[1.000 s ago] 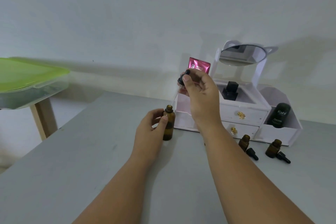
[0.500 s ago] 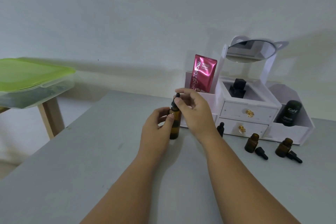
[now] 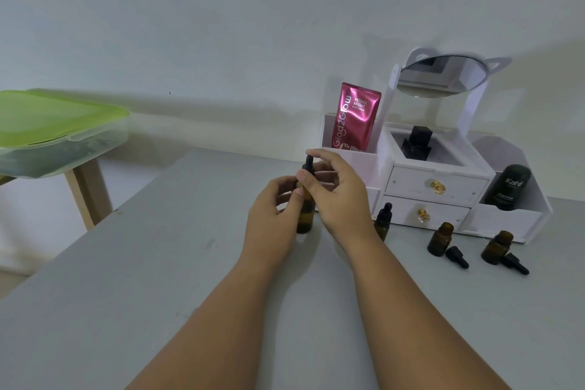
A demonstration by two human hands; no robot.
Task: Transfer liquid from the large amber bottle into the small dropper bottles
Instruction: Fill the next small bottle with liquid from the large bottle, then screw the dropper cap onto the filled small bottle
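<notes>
On the table (image 3: 126, 294), left hand (image 3: 272, 215) grips bottle (image 3: 305, 219), right hand (image 3: 338, 196) pinches its dropper (image 3: 309, 163).

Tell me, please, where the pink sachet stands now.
In the head view, the pink sachet stands upright in the left compartment of the white organiser, right of centre, left of the mirror.

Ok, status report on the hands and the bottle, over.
Left hand grips large amber bottle, upright. Right hand pinches its dropper cap. Small dropper bottle close behind right wrist.

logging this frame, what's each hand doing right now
Left hand: holds the amber bottle upright on the table.
Right hand: pinches the dropper cap atop that bottle.
</notes>
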